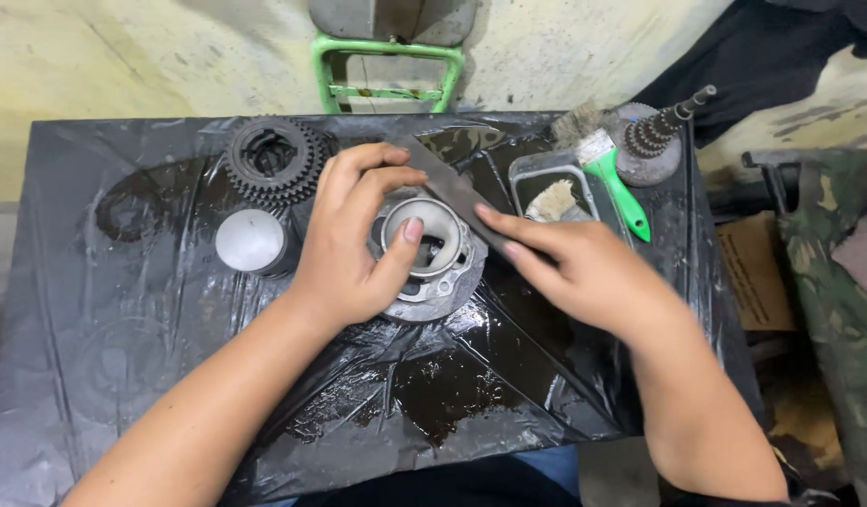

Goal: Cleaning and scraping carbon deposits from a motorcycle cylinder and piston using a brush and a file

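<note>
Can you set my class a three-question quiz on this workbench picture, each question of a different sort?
1. True or false: the left hand grips the metal cylinder.
2. The right hand presses on: A) a green-handled brush, B) a flat metal file, C) a gear cluster?
3. Name the round silver part left of the cylinder.

Key
1. True.
2. B, the flat metal file, laid across the cylinder's top.
3. A piston, standing on the black plastic sheet.

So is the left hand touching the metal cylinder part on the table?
Touching. The head view shows the left hand wrapped around the metal cylinder part, thumb pressed on its rim.
</note>
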